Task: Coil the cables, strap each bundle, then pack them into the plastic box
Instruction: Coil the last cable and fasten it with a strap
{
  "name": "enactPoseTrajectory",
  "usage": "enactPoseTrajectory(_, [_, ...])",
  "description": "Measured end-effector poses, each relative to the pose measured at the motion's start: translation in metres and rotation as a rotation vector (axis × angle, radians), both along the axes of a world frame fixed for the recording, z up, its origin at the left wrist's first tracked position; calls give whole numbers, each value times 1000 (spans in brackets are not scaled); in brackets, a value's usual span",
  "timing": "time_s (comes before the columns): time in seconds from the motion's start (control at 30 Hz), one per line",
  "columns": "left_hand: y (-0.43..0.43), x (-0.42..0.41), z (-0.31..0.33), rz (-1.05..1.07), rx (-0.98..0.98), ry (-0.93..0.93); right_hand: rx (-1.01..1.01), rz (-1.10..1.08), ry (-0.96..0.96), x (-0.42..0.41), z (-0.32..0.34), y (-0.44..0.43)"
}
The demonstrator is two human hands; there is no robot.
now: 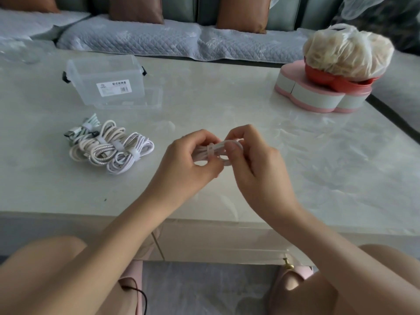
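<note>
A coiled white cable (223,145) is held just above the middle of the surface (250,105), caught between both hands. The left hand (188,160) grips one end of the coil with curled fingers, and the right hand (254,164) pinches the other end between thumb and bent fingers. A pale strap (211,148) crosses the coil where the two hands meet; whether it is fastened cannot be told. To the left, well apart from the hands, a pile of strapped bundles (109,147) lies on the surface, cream, silver braided, white and green-striped cables touching one another, each with a light band round its waist. Beyond the pile stands the clear plastic box (109,73) with black latches and a printed label (114,88) on its near wall, and a clear lid (150,98) lies flat just beside it. At the far right sits a pink-and-white container (318,98) carrying a red bowl (329,79) and a tied plastic bag (347,55). A quilted sofa (136,37) runs behind the surface.
</note>
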State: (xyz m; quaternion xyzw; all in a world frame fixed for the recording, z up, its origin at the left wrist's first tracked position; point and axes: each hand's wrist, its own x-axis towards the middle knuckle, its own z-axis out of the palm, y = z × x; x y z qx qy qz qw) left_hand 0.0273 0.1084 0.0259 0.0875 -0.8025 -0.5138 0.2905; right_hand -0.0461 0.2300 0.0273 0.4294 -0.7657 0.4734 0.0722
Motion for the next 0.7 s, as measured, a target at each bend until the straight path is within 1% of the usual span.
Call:
enactPoseTrajectory(0.17, [-1,4,6,-3,-56,-11,11,-21,35,-3,7,0])
enactPoseTrajectory(0.23, [-4,6,7,27,-175,-26,23,0,51,-3,9,0])
enactPoseTrajectory(0.33, [-11,10,10,131,-435,-81,47,53,62,-2,11,-1])
enactPoseTrajectory(0.37, [-14,10,11,138,-455,-108,55,63,61,-2,12,-1])
enactPoseTrajectory(0.43, [-18,9,11,54,-387,-110,40,58,33,-5,11,-2])
enactPoseTrajectory(0.47, [-19,8,9,19,-348,-59,14,39,-9,-7,11,-2])
enactPoseTrajectory(0.5, [-19,6,7,35,-316,16,-24,7,-80,-9,10,-3])
enactPoseTrajectory(0.57, [-17,4,3,158,-265,166,-114,-56,-281,-13,10,-4])
enactPoseTrajectory(0.6, [-16,5,0,217,-253,205,-157,-66,-391,-13,9,-4])
enactPoseTrajectory(0.67, [-13,4,-3,274,-280,198,-226,-52,-555,-10,9,-6])
enactPoseTrajectory(0.7, [-13,3,-4,280,-288,179,-248,-39,-591,-8,8,-6])
